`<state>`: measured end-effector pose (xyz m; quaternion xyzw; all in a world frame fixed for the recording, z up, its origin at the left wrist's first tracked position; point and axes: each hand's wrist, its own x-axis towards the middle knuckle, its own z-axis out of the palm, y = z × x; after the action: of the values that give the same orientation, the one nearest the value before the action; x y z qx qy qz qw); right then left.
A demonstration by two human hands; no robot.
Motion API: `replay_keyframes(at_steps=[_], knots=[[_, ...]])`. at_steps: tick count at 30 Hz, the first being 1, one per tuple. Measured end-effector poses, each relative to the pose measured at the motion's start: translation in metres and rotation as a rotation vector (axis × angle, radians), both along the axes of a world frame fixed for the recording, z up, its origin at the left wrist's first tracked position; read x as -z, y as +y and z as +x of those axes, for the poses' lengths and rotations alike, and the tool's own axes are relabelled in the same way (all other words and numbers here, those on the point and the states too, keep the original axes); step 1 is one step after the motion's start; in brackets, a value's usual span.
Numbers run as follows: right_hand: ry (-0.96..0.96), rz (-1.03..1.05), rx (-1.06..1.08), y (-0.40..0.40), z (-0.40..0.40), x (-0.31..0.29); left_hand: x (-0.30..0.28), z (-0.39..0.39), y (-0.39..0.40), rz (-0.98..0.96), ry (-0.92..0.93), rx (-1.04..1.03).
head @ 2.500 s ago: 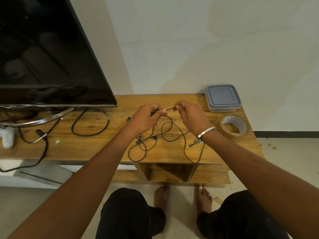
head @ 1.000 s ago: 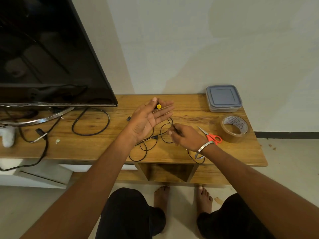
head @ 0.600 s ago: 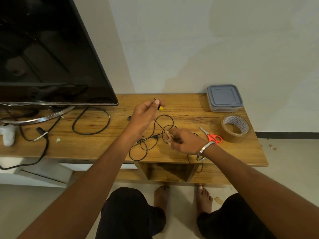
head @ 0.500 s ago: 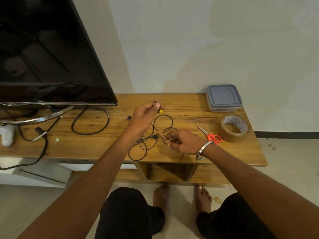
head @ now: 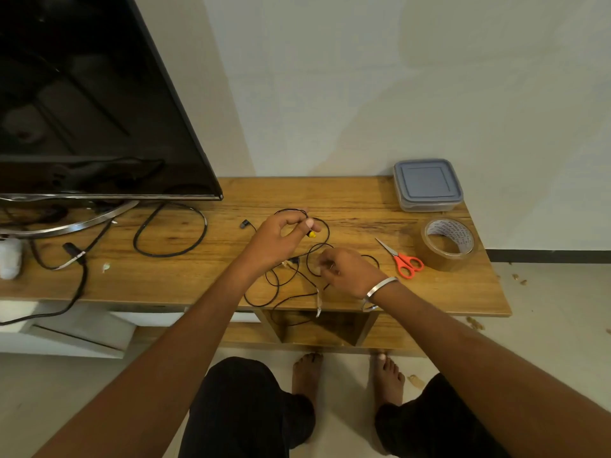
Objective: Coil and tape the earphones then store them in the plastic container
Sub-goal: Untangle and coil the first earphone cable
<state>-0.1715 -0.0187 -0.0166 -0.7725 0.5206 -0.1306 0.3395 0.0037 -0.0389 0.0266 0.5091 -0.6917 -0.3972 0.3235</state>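
Black earphones [head: 287,294] lie in loose loops on the wooden table [head: 360,200], with one loop hanging over the front edge. My left hand [head: 276,239] is raised over the table and pinches the yellow-tipped end of the cable between thumb and fingers. My right hand [head: 347,271] is lower and to the right, its fingers curled round the cable near a loop. The plastic container [head: 427,185], grey lid on, stands at the table's back right. A roll of brown tape [head: 446,243] sits in front of it. One earbud [head: 244,223] lies left of my left hand.
Red-handled scissors [head: 401,257] lie between my right hand and the tape. A large TV [head: 82,100] on a curved metal stand fills the left, with thick black cables [head: 170,234] looped beneath it. A white object [head: 10,257] sits at the far left. Bare feet show below the table.
My hands parted from the middle of the cable. My left hand took the yellow-tipped end and lifted it; my right hand dropped to the table and drew the cable rightward. The scissors came into view.
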Motion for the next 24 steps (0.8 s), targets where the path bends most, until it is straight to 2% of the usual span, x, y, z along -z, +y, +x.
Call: replay_keyframes(at_steps=[3, 9, 12, 15, 20, 24], knots=[[0.034, -0.030, -0.001, 0.006, 0.021, 0.016, 0.001, -0.001, -0.001, 0.004, -0.004, 0.001], [0.061, -0.131, 0.183, 0.005, 0.051, 0.033, -0.003, -0.004, -0.002, 0.005, 0.016, 0.001], [0.080, -0.173, 0.170, 0.006, 0.052, 0.035, -0.005, 0.000, -0.002, -0.022, 0.017, 0.005], [-0.054, -0.194, 0.098, 0.007, 0.042, 0.028, -0.004, 0.006, -0.006, -0.035, -0.012, -0.036], [-0.352, -0.031, 0.121, 0.012, 0.018, 0.004, -0.001, 0.014, -0.005, -0.031, -0.069, -0.053], [-0.316, -0.102, 0.115, 0.007, 0.005, -0.014, -0.006, 0.013, 0.003, -0.026, -0.115, -0.006]])
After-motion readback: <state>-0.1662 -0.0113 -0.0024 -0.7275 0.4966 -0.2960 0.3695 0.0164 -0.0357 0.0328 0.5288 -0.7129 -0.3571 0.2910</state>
